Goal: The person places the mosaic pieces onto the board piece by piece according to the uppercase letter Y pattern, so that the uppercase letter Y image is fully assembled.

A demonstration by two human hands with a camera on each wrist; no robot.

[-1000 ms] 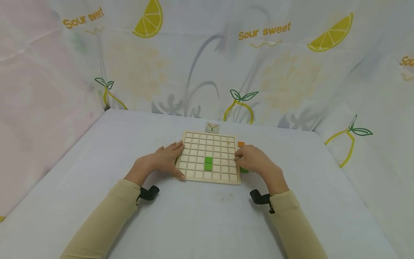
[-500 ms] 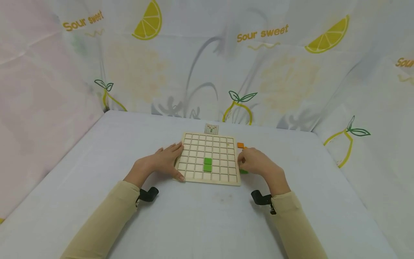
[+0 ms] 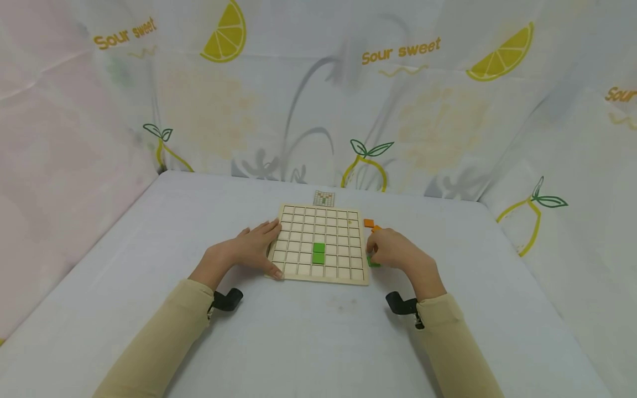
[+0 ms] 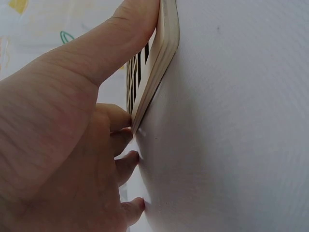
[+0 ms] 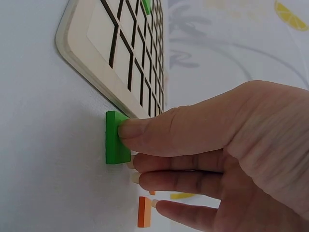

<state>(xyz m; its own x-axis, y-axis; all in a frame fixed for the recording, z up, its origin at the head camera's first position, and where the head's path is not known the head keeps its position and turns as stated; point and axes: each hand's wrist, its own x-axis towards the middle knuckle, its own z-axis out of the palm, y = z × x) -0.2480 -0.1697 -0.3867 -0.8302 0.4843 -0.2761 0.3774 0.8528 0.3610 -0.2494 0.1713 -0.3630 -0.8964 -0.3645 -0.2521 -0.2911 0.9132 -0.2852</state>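
Note:
A wooden grid board (image 3: 343, 280) lies flat on the table, with two green tiles (image 3: 318, 253) in adjoining squares of one column. Along the board's left side rests my left hand (image 3: 251, 250), fingers spread and straight, its thumb on the near left corner. To the right of the board, my right hand (image 3: 395, 249) holds a loose green tile (image 5: 112, 140) low at the table. In the right wrist view the thumb lies on that tile and the other fingers curl beside it. The index fingertip is hidden behind the thumb.
Two orange tiles, one of them an orange tile (image 3: 369, 223) by the board's far right corner, lie beyond the right hand. A small card (image 3: 324, 198) with a printed grid sits behind the board. Fabric walls printed with lemons enclose the white table (image 3: 308, 342).
My right hand has shifted slightly right and nearer, away from the board's right edge to the loose green tile, uncovering a second orange tile. The left hand keeps its place.

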